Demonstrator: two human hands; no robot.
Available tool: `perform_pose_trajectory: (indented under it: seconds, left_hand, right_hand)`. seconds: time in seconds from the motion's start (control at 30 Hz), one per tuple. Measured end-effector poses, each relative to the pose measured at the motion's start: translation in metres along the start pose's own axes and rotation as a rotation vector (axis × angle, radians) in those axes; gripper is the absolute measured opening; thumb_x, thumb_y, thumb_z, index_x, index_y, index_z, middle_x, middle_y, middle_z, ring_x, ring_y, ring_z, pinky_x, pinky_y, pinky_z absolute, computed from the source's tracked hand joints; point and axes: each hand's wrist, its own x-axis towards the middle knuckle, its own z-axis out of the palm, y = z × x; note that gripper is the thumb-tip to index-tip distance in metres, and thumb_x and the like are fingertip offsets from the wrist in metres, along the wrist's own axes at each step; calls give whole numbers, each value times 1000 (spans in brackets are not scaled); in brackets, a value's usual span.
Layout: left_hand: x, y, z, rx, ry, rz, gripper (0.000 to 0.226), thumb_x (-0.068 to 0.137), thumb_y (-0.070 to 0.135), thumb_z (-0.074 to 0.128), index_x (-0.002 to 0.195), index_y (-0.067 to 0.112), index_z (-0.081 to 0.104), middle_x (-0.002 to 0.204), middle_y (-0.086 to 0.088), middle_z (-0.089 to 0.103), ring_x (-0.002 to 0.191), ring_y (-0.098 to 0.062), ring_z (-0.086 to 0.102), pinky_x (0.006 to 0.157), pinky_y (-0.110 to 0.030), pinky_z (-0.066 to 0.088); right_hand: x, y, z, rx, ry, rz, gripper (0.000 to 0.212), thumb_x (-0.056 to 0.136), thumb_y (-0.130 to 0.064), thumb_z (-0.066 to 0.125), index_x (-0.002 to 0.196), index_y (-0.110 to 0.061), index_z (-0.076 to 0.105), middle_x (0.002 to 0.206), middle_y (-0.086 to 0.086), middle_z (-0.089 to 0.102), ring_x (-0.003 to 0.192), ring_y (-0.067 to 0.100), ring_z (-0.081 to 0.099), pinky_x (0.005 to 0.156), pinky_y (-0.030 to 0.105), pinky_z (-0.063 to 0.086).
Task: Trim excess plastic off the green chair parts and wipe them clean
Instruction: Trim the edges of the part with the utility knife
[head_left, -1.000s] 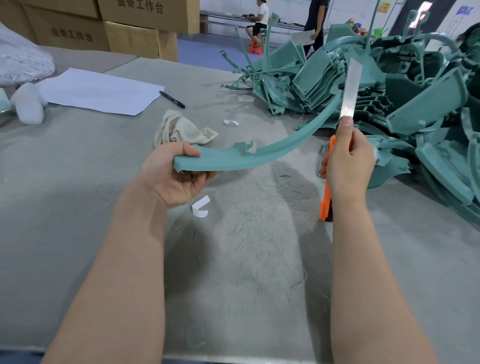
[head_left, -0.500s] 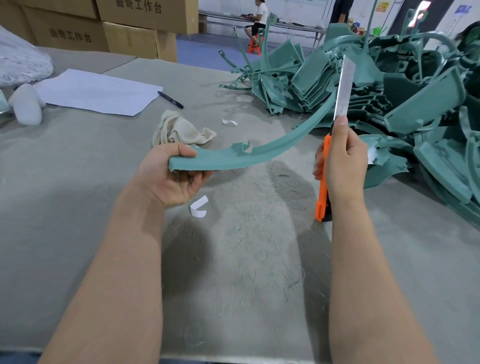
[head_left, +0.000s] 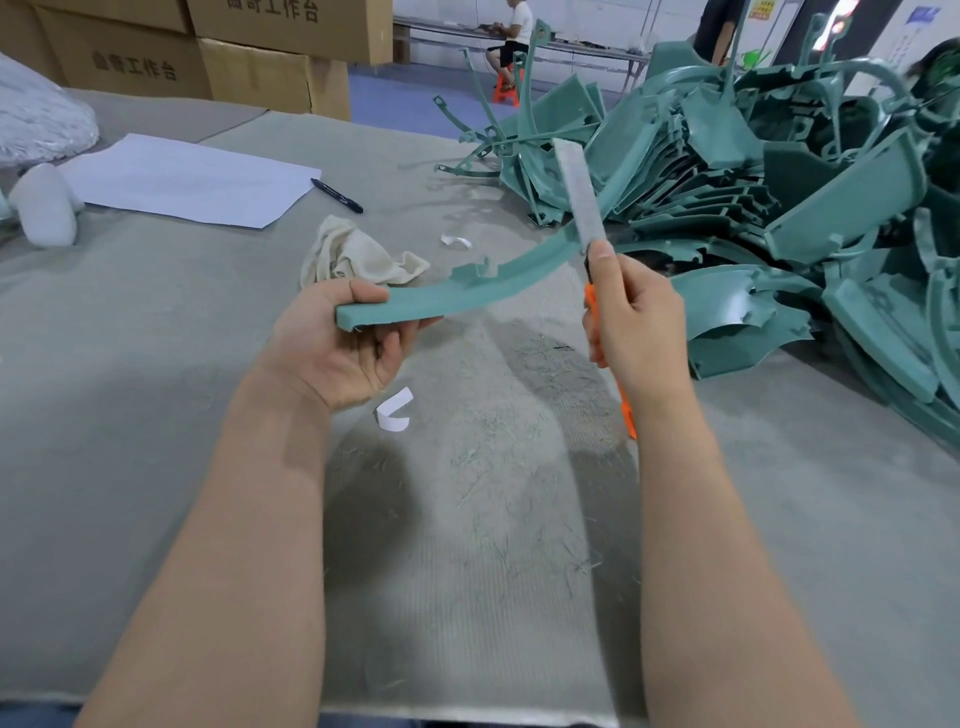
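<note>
A long curved green chair part is held above the table, its near end gripped by my left hand. My right hand grips an orange utility knife whose long blade points up and away. The blade lies against the curved part about midway along it, and the part's far end is hidden behind blade and pile. A crumpled beige cloth lies on the table just beyond my left hand.
A big heap of green chair parts fills the right side of the grey felt table. White paper, a black pen and white scraps lie around; green shavings litter the middle. Cardboard boxes stand behind.
My right hand and knife have shifted left and down along the curved part, the blade now leaning left. My left hand still holds the part's near end.
</note>
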Motion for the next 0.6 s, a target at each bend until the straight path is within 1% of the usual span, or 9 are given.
perform_pose_trajectory:
  seconds: [0.07, 0.1, 0.17, 0.27, 0.33, 0.4, 0.47, 0.5, 0.6]
  left_hand:
    - [1, 0, -1, -4, -9, 12, 35, 67, 13, 50, 98, 4, 64, 87, -15, 73, 50, -8, 62, 40, -15, 47]
    - [1, 0, -1, -12, -13, 17, 32, 69, 12, 49, 97, 3, 64, 86, -16, 73, 51, -8, 63, 40, -15, 47]
    - [2, -1, 0, -37, -6, 27, 25, 80, 11, 45, 95, 3, 63, 85, -17, 73, 52, -9, 65, 40, -15, 48]
    - [5, -3, 3, -83, 1, 39, 25, 88, 12, 40, 96, 1, 62, 83, -19, 73, 53, -10, 66, 41, -15, 48]
    - [5, -4, 5, -125, -9, 48, 25, 87, 10, 41, 97, 0, 62, 85, -20, 72, 53, -11, 65, 42, -15, 49]
    - [5, -6, 7, -165, -18, 61, 25, 79, 7, 46, 98, 0, 61, 89, -21, 72, 54, -12, 66, 43, -15, 49]
    - [5, -7, 9, -194, -24, 76, 32, 70, 7, 51, 99, -1, 61, 92, -22, 72, 54, -12, 65, 44, -15, 50]
    - [5, -8, 10, -207, -23, 80, 33, 69, 7, 51, 100, -2, 60, 93, -22, 72, 54, -12, 65, 45, -15, 50]
    - [5, -8, 11, -238, -6, 89, 22, 83, 7, 46, 97, -3, 60, 91, -23, 72, 55, -14, 66, 45, -17, 50]
  right_hand:
    - [-1, -2, 2, 4, -19, 4, 47, 98, -47, 46, 60, -20, 38, 49, -6, 40, 42, 13, 38, 44, 29, 37]
    - [-1, -1, 2, 10, -39, 6, 46, 98, -46, 46, 61, -18, 39, 50, -6, 40, 43, 13, 38, 45, 30, 37]
    - [-2, -1, 5, -2, -100, 1, 44, 98, -45, 48, 64, -16, 44, 52, -6, 41, 43, 13, 39, 45, 29, 38]
    - [-5, -4, 13, -43, -161, -24, 45, 98, -45, 48, 62, -18, 43, 52, -2, 41, 45, 16, 39, 44, 29, 36]
    - [-6, -6, 19, -48, -192, -37, 47, 98, -45, 47, 62, -16, 42, 54, 2, 41, 46, 17, 38, 43, 28, 36]
    - [-8, -8, 24, -56, -234, -50, 50, 99, -46, 46, 65, -8, 43, 57, 5, 40, 48, 18, 39, 42, 26, 35]
    - [-10, -11, 30, -55, -261, -59, 54, 99, -46, 46, 70, 0, 43, 60, 9, 39, 49, 19, 39, 41, 26, 35]
    - [-11, -12, 31, -48, -264, -61, 56, 99, -46, 45, 72, 2, 43, 60, 10, 39, 49, 19, 39, 41, 26, 35]
    - [-11, -13, 32, -46, -257, -56, 57, 99, -47, 44, 75, 4, 43, 61, 10, 40, 50, 20, 39, 44, 32, 36]
